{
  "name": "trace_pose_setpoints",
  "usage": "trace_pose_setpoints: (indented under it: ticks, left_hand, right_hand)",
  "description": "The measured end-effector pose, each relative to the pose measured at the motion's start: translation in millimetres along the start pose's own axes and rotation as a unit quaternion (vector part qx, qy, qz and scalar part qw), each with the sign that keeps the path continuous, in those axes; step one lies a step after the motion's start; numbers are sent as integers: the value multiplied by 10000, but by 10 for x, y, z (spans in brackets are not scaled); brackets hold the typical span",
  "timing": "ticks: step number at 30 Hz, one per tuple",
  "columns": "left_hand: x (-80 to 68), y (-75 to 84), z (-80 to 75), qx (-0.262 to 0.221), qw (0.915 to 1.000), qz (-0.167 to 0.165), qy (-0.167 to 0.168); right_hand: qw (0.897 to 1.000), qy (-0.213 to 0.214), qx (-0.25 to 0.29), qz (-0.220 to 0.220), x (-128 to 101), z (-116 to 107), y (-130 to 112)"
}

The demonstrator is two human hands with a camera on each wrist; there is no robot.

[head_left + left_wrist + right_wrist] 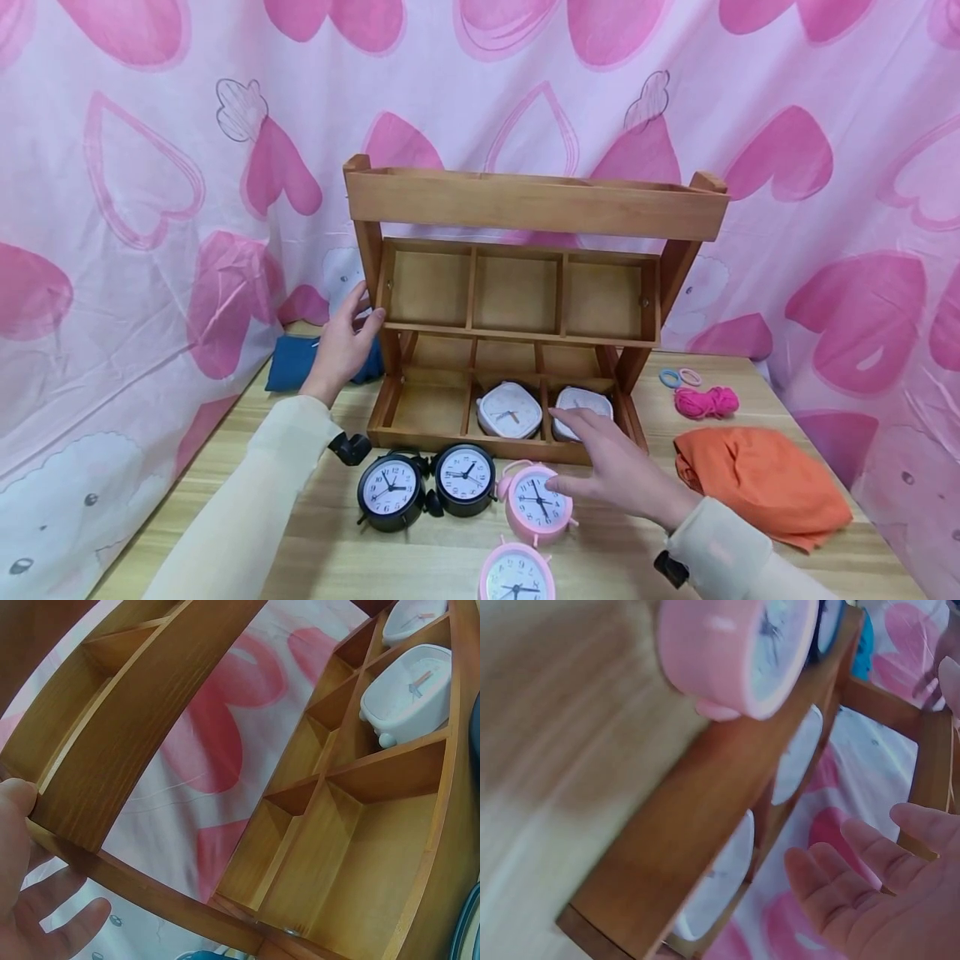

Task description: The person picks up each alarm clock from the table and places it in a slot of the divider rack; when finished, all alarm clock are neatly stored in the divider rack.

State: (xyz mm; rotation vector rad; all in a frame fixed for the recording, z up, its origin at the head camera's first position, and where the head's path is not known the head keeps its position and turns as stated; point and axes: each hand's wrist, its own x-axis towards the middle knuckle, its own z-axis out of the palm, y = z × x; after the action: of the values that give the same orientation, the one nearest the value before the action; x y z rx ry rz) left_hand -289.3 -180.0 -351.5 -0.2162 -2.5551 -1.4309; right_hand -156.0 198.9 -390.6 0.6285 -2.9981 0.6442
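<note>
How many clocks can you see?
6: two white clocks in the rack's bottom compartments, two black clocks and two pink clocks on the table. None seem hidden.

Bright, even indoor light fills the head view, sharp throughout, with soft shadows under the wooden compartment rack [525,208]. Both wrist views bend straight edges; the right wrist view is motion-blurred, its pale wooden surface [547,750] smeared.
</note>
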Motion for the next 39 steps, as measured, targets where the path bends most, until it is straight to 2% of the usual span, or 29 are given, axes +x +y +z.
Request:
trace_pose_setpoints:
  ticks: [11,16,23,28,39]
  left_hand:
    - [-6,4,-7,8,10000,53,35]
    - [-4,5,-2,-8,10000,60,42]
    - [-9,1,5,-16,10000,55,40]
    - [-17,0,14,-28,10000,2,28]
    - [-13,-9,6,27,10000,-55,-3]
  right_hand:
    - [9984,-309,204,-436,-184,269,22]
    - [9969,-660,268,-341,-234,378,31]
    - [9966,-644,187,-472,-272,464,63]
    - [9950,-895,310,-332,-268,495,79]
    - [9962,-803,176,-293,-204,548,116]
